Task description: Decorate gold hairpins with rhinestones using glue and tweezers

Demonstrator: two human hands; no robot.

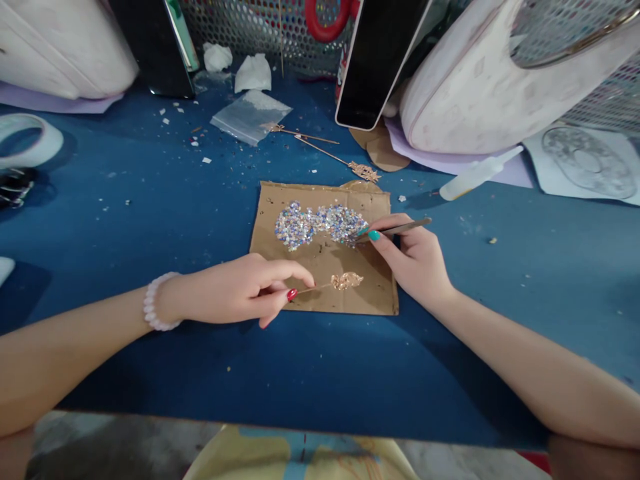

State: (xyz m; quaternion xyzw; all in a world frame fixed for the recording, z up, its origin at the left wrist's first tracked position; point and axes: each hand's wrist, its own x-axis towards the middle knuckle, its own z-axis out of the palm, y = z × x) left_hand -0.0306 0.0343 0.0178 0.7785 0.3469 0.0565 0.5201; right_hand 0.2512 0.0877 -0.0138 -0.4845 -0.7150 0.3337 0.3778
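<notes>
My left hand [260, 290] pinches the thin stem of a gold-coloured hairpin [346, 281], whose leaf-shaped ornament points right over a square of brown cardboard [370, 300]. My right hand [413, 257] grips metal tweezers [407, 227]. Their tips reach the right edge of a pile of glittering rhinestones [295, 227] in blue, silver and pink tones, spread across the upper part of the cardboard. Whether the tips hold a stone is too small to make out.
Beyond the cardboard lie two more gold hairpins [364, 171] and a small clear plastic bag [250, 117]. A white glue bottle [473, 177] lies at right. Two phones [375, 67] and pale handbags [450, 100] stand at the back. A tape roll [30, 137] is at far left.
</notes>
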